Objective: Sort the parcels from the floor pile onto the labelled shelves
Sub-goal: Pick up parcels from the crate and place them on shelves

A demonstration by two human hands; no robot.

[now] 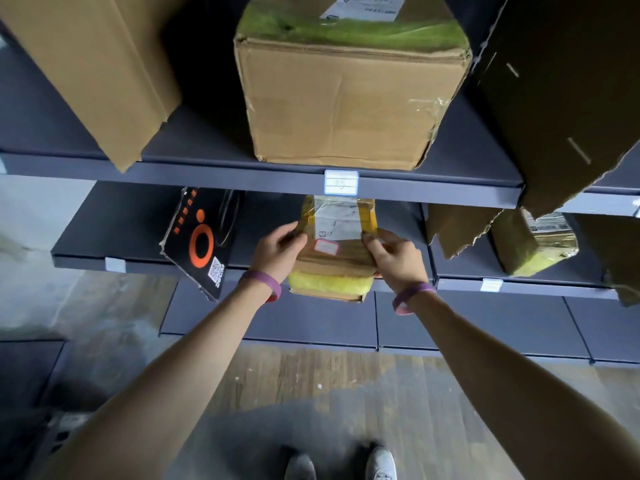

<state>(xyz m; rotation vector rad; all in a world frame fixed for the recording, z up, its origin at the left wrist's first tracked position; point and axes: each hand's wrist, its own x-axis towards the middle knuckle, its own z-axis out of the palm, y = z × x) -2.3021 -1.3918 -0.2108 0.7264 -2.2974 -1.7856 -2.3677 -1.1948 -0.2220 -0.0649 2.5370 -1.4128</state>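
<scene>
L grip (277, 252), R grip (398, 259) hold parcel (336, 263) at shelf (121, 226).

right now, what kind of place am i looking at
Probably a parcel sorting room or stockroom: grey metal shelves, a label tag on the shelf edge, and taped cardboard boxes with shipping labels.

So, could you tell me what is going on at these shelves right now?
A person holds a small yellow-taped cardboard parcel, left hand and right hand on either side, at the lower shelf. Its near end sticks out past the shelf's front edge. A black box with an orange ring leans to its left; a large cardboard box sits on the upper shelf.
</scene>
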